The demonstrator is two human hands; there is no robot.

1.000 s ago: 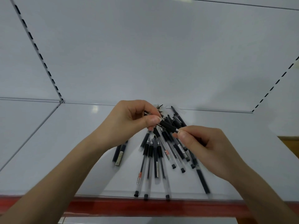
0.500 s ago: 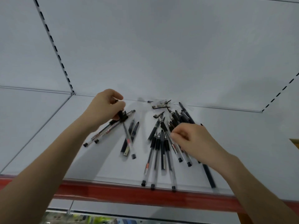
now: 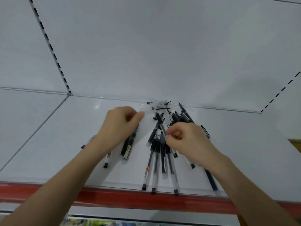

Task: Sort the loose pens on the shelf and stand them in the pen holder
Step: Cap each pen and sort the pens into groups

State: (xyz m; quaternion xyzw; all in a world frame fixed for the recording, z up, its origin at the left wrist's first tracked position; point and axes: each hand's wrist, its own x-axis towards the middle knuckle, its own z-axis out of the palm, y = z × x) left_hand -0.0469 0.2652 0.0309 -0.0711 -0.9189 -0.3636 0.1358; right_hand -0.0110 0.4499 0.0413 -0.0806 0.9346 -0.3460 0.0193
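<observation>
Several loose black and clear pens (image 3: 156, 162) lie fanned out on the white shelf (image 3: 48, 144), their ends near the front edge. My right hand (image 3: 185, 141) pinches one black-grip pen (image 3: 160, 122) between thumb and forefinger; the pen points up and away over the pile. My left hand (image 3: 120, 126) is blurred, hovers left of the pile with fingers loosely curled, and nothing shows in it. Two dark pens (image 3: 128, 146) lie just under it, and another clear pen (image 3: 107, 159) pokes out from under the forearm. No pen holder is in view.
Loose caps and small pen parts (image 3: 160, 105) lie against the back wall. A single black pen (image 3: 205, 131) lies apart on the right. The shelf has a red front strip (image 3: 114, 197). Slotted uprights (image 3: 53, 54) run up the white back panel.
My left hand has left the pens it laid down at the left and moved right toward the pile. My right hand has picked one pen up out of the pile.
</observation>
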